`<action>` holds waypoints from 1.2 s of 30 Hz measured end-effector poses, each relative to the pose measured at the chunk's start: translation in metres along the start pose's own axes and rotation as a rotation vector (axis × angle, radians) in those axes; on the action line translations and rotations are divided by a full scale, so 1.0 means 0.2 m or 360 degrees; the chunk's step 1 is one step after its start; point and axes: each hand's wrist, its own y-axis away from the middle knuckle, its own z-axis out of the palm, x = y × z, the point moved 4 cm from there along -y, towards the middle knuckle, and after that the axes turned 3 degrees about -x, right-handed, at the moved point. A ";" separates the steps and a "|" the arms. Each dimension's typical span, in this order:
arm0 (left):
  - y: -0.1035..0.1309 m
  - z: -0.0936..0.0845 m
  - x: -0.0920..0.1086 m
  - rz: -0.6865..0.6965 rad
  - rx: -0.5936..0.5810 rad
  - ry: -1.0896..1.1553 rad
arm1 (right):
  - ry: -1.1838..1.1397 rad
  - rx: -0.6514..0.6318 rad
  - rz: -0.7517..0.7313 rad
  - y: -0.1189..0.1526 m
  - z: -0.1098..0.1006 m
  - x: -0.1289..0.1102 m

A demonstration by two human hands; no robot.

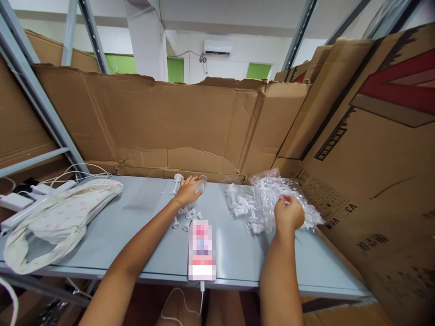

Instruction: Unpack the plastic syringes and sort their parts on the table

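Observation:
My left hand (188, 191) is stretched out low over the shelf top, its fingers spread. A clear plastic cup-like piece (203, 182) is at its fingertips; a firm grip on it does not show. Just left of the fingers stands a white plastic piece (177, 180) with a round, flared end. Several small white plastic pieces (186, 216) lie below the wrist. My right hand (288, 212) is closed, thumb against the fingers, in front of clear plastic bags (268, 194) filled with white parts. Whatever it may pinch cannot be made out.
A phone (202, 249) with a cable lies at the front edge of the grey shelf (136, 249). To the left are a pale cloth bag (61, 217), a power strip (27, 213) and a flat clear plastic sheet (144, 194). Cardboard walls (190, 117) enclose the back and right.

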 end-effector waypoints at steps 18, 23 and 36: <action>0.25 -0.08 0.23 -0.0131 -0.0118 0.2376 | -0.1956 -0.1264 -0.0199 0.35 0.16 -0.43; 0.26 -0.10 0.20 -0.0288 0.0079 0.2511 | -0.2025 -0.1722 -0.0031 0.46 0.21 -0.48; 0.31 -0.19 0.10 -0.0696 0.0432 0.2288 | -0.1427 -0.1894 0.0605 0.50 0.38 -0.36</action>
